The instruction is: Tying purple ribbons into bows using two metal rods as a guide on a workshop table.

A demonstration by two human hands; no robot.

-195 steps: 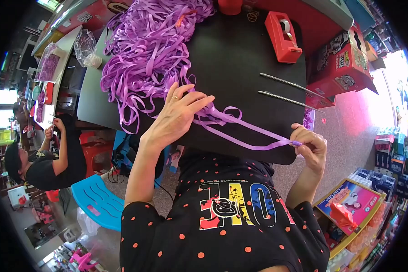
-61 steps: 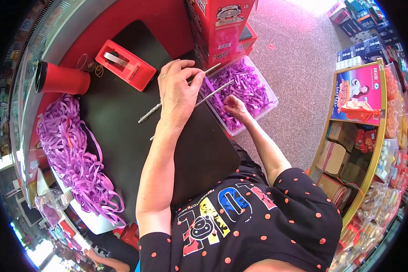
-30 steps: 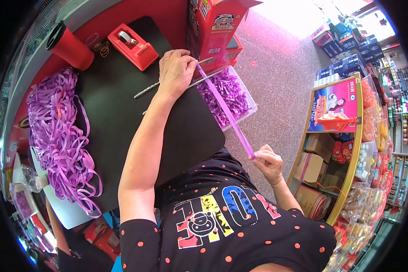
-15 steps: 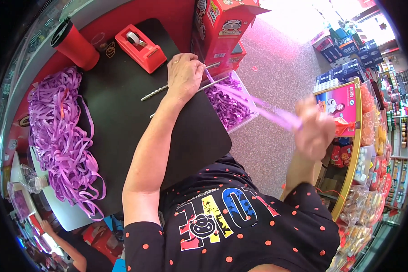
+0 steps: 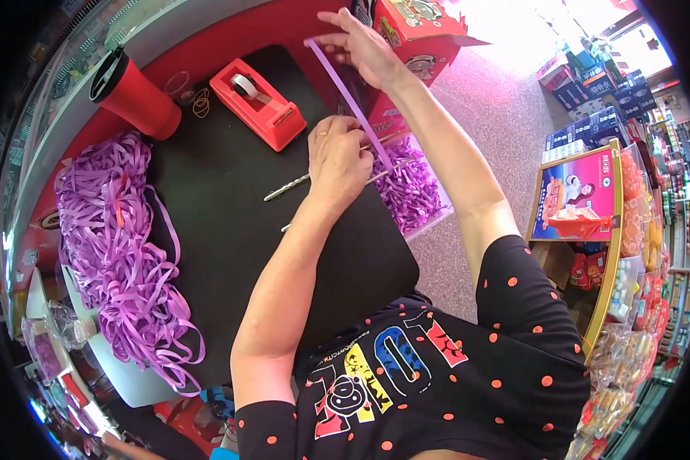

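My left hand (image 5: 340, 162) is closed over two thin metal rods at the right edge of the black table. One twisted metal rod (image 5: 287, 188) sticks out to the left of the fist. A flat purple ribbon (image 5: 349, 100) stretches taut between the rods and the fingers of my right hand (image 5: 366, 54). That hand is raised beyond the left one, with the ribbon's end at its fingertips. Under the rods, a clear plastic bin (image 5: 429, 224) holds many short purple ribbon pieces. A large heap of loose purple ribbon (image 5: 126, 253) lies on the table's left side.
On the black table (image 5: 230, 253) stand a red tape dispenser (image 5: 257, 104) and a red tumbler (image 5: 136, 98), with rubber bands (image 5: 200, 103) between them. A tall red carton (image 5: 422, 34) rises behind the bin. Stocked shelves and a gold-framed display case (image 5: 612, 222) line the right.
My right hand has swung from the far right, up and leftward past the left hand, drawing the ribbon over the rods. My left hand keeps its grip on the rods.
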